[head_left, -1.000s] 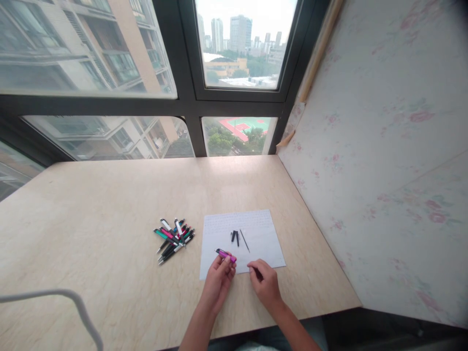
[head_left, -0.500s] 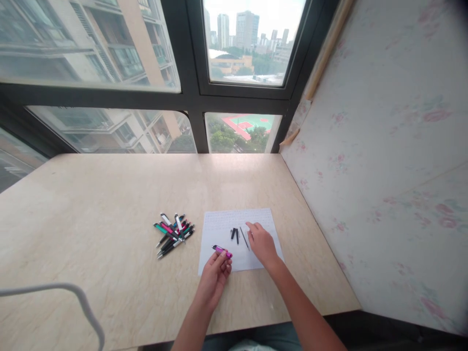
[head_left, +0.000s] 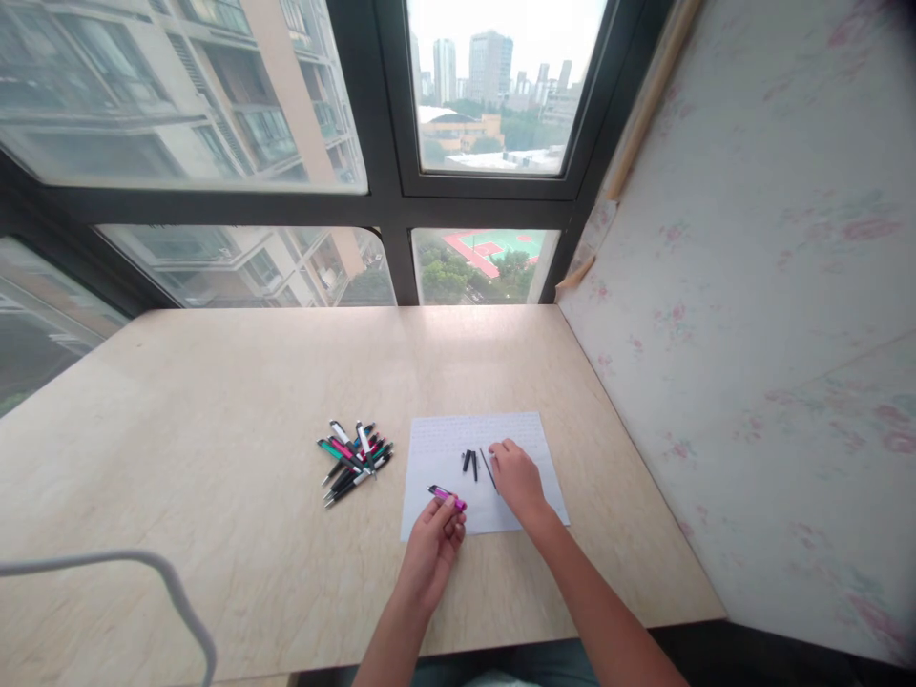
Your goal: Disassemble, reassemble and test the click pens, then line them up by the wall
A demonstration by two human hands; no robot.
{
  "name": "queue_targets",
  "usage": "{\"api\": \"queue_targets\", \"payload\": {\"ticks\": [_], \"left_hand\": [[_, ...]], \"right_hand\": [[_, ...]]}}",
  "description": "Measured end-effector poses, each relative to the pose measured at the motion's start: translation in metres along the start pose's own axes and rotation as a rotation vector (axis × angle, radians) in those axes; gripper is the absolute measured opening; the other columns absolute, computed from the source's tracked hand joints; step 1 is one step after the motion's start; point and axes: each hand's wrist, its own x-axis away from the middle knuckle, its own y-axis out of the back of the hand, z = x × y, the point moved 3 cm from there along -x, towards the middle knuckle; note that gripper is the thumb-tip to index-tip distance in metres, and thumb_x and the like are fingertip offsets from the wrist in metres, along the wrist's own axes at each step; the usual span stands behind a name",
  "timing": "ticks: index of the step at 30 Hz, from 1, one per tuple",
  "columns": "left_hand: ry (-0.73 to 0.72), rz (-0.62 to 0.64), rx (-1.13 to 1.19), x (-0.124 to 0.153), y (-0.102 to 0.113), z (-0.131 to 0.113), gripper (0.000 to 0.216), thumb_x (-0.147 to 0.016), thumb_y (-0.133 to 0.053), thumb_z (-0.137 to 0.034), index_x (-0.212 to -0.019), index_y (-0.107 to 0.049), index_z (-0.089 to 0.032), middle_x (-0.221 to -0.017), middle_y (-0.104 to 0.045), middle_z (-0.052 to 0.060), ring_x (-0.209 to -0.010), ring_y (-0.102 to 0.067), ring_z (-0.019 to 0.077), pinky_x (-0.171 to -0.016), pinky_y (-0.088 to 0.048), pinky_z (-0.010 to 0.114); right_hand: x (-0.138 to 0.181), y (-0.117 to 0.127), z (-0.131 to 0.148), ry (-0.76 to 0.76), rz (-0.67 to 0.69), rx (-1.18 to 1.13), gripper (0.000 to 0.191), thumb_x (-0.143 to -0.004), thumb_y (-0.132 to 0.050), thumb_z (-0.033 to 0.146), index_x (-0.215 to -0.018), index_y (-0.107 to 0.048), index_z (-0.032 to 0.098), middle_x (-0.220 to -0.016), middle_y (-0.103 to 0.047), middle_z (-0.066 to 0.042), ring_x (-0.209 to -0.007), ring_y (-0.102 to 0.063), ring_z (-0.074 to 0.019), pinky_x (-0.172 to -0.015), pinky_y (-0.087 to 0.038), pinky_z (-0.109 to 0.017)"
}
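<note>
My left hand (head_left: 433,542) pinches a purple pen barrel (head_left: 442,493) with a black clip end, held low over the near part of a sheet of paper (head_left: 429,448). On the paper lie short black pen parts (head_left: 468,462) and, to their right, a thin black pen refill (head_left: 488,468). My right hand (head_left: 518,479) rests over the paper's right side, fingers curled and fingertips together just right of the refill's far end. Whatever is between those fingertips is too small or hidden to make out.
A heap of click pens (head_left: 356,460) in several colours lies left of the paper on the marble-patterned counter (head_left: 258,401). A grey cable (head_left: 164,587) arches at the lower left. Windows stand behind, and a flowered wall (head_left: 716,286) borders the right side.
My right hand's outstretched index finger has curled in, and its fingertips have drawn together beside the refill. My left hand still holds the purple barrel. The view has shifted slightly.
</note>
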Motion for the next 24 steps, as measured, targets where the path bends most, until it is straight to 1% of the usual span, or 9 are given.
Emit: {"api": "queue_targets", "payload": {"ticks": [3,5,8,10,11,14,16,20,24], "left_hand": [[-0.001,-0.003,-0.006,-0.001,0.000,0.000,0.009,-0.078,-0.070,-0.014,-0.082,-0.062,-0.013,-0.078,-0.063,0.004,-0.062,-0.060,0.0079,-0.054,-0.051,0.015],[-0.003,0.001,-0.004,-0.001,-0.001,0.000,0.007,-0.079,-0.069,-0.014,-0.082,-0.062,-0.013,-0.077,-0.063,0.004,-0.061,-0.060,0.0079,-0.055,-0.051,0.015],[-0.016,0.001,-0.004,0.000,-0.001,-0.002,0.006,-0.080,-0.068,-0.015,-0.082,-0.063,-0.012,-0.079,-0.064,0.005,-0.062,-0.060,0.0078,-0.056,-0.051,0.015],[-0.031,-0.009,-0.004,0.000,-0.001,-0.001,0.006,-0.080,-0.069,-0.014,-0.083,-0.064,-0.012,-0.081,-0.065,0.005,-0.064,-0.061,0.0080,-0.056,-0.052,0.015],[-0.036,-0.012,-0.004,0.000,-0.001,0.000,0.007,-0.079,-0.069,-0.013,-0.084,-0.065,-0.012,-0.081,-0.065,0.005,-0.065,-0.061,0.0083,-0.057,-0.052,0.015],[-0.035,-0.006,-0.012,0.001,-0.001,0.004,0.011,-0.078,-0.070,-0.013,-0.088,-0.065,-0.013,-0.084,-0.066,0.006,-0.069,-0.063,0.0095,-0.059,-0.052,0.016],[-0.030,0.002,-0.023,0.002,-0.003,0.008,0.012,-0.077,-0.071,-0.014,-0.088,-0.065,-0.013,-0.085,-0.066,0.006,-0.070,-0.063,0.0098,-0.060,-0.052,0.016],[-0.023,0.009,-0.045,0.005,-0.005,0.012,0.014,-0.076,-0.073,-0.016,-0.087,-0.066,-0.013,-0.083,-0.065,0.005,-0.069,-0.063,0.0095,-0.059,-0.051,0.016],[-0.018,0.018,-0.043,0.008,-0.006,0.014,0.013,-0.076,-0.074,-0.016,-0.086,-0.066,-0.012,-0.082,-0.065,0.005,-0.069,-0.062,0.0089,-0.058,-0.051,0.015]], "right_hand": [[0.001,0.003,-0.003,-0.024,-0.033,-0.130,0.014,-0.085,-0.053,0.012,-0.086,-0.064,0.020,-0.089,-0.065,-0.005,-0.081,-0.060,-0.0167,-0.070,-0.040,-0.024],[0.007,0.006,-0.004,-0.047,-0.044,-0.290,0.010,-0.082,-0.055,0.013,-0.081,-0.063,0.019,-0.081,-0.066,-0.003,-0.074,-0.059,-0.0160,-0.069,-0.041,-0.025],[0.024,0.006,-0.001,-0.097,-0.013,-0.614,0.004,-0.079,-0.059,0.021,-0.078,-0.062,0.019,-0.074,-0.066,-0.001,-0.065,-0.059,-0.0152,-0.064,-0.045,-0.025],[0.040,0.006,0.006,-0.100,0.024,-0.791,0.007,-0.078,-0.061,0.025,-0.078,-0.063,0.019,-0.072,-0.067,-0.001,-0.063,-0.060,-0.0152,-0.060,-0.046,-0.024],[0.047,0.006,0.009,-0.091,0.035,-0.842,0.008,-0.078,-0.061,0.026,-0.078,-0.063,0.018,-0.072,-0.067,-0.001,-0.062,-0.060,-0.0151,-0.059,-0.046,-0.024],[0.065,0.004,0.016,-0.090,0.029,-0.895,0.009,-0.078,-0.062,0.026,-0.077,-0.065,0.018,-0.070,-0.066,-0.001,-0.060,-0.059,-0.0149,-0.056,-0.046,-0.023],[0.071,0.003,0.016,-0.112,0.006,-0.905,0.009,-0.078,-0.063,0.026,-0.076,-0.065,0.017,-0.070,-0.066,-0.002,-0.061,-0.059,-0.0152,-0.056,-0.046,-0.024],[0.073,0.002,0.013,-0.125,-0.025,-0.911,0.010,-0.079,-0.062,0.027,-0.076,-0.065,0.017,-0.070,-0.066,-0.002,-0.062,-0.060,-0.0159,-0.057,-0.046,-0.024],[0.074,0.007,0.015,-0.070,-0.043,-0.864,0.008,-0.079,-0.062,0.024,-0.076,-0.065,0.018,-0.071,-0.067,-0.002,-0.063,-0.060,-0.0155,-0.057,-0.046,-0.024]]}}
